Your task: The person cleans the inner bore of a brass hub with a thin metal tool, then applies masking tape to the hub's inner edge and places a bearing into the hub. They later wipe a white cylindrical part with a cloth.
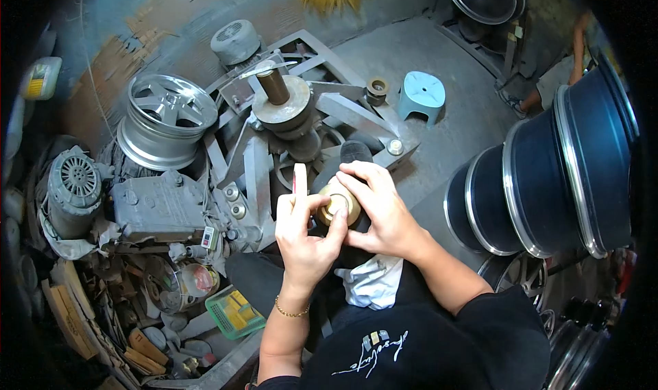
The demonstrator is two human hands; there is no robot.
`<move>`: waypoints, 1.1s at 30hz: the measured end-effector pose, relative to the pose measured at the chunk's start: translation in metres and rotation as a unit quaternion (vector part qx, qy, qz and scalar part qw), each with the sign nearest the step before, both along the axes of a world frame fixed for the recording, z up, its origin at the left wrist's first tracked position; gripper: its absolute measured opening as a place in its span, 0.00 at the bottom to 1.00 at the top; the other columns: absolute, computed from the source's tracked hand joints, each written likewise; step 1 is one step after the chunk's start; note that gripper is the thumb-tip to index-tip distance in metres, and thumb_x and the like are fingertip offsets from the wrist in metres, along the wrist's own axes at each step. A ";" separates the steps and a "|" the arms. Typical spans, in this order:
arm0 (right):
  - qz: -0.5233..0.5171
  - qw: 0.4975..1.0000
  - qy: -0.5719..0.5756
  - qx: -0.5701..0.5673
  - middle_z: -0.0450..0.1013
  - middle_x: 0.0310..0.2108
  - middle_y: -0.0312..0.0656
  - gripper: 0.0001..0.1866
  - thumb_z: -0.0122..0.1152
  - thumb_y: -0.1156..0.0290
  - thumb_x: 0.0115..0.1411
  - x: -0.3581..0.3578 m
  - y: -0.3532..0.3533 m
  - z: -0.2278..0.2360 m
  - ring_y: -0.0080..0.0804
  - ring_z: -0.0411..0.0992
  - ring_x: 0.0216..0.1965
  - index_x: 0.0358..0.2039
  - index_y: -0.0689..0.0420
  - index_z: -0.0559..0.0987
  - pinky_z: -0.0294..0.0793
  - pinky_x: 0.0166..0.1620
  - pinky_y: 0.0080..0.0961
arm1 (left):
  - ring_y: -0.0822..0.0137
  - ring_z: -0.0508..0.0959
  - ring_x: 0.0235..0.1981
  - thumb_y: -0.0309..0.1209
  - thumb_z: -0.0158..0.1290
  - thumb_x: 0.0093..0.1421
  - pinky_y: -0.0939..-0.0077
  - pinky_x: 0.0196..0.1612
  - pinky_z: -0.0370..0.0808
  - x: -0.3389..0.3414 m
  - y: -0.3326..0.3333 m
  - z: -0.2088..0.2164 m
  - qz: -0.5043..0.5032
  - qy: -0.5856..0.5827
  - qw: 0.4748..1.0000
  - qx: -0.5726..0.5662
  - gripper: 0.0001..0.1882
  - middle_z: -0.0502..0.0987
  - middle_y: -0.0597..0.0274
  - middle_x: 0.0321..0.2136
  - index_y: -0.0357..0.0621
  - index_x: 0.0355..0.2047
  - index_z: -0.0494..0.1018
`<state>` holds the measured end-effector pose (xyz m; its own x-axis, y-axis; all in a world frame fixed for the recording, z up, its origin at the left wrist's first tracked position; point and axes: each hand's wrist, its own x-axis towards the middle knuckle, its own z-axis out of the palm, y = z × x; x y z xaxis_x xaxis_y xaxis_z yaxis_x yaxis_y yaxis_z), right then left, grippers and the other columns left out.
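Note:
In front of my lap, both hands meet at a brass-coloured round piece [348, 197] with a raised ring on its face. My right hand [385, 212] curls around its right side, fingers over the far edge and thumb near the bottom. The thumb and a bent finger of my left hand [305, 236] press on its face from the left. Another left finger points straight out, with a red mark along its side. Whether something small sits between the left fingertips is hidden. A white cloth [372, 282] lies on my lap just below the right hand.
Ahead stands a grey metal frame with an upright shaft [276, 88] on a round plate. A silver wheel rim [166, 119] and a motor [74, 184] are at left. A blue stool [421, 95] and stacked dark rims [531, 184] stand right. Another person [558, 75] is far right.

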<state>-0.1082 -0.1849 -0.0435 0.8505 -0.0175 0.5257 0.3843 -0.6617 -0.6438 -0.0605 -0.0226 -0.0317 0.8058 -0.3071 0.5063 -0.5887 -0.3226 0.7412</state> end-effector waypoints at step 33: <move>-0.016 0.988 -0.153 -0.017 0.68 0.48 0.46 0.42 0.83 0.56 0.38 -0.006 0.000 0.020 0.47 0.69 0.50 0.52 0.59 0.75 0.68 0.55 0.41 | 0.69 0.67 0.33 0.54 0.64 0.55 0.77 0.36 0.67 -0.027 0.037 -0.018 0.010 -0.013 0.965 -0.261 0.35 0.66 0.60 0.35 0.41 0.50 0.66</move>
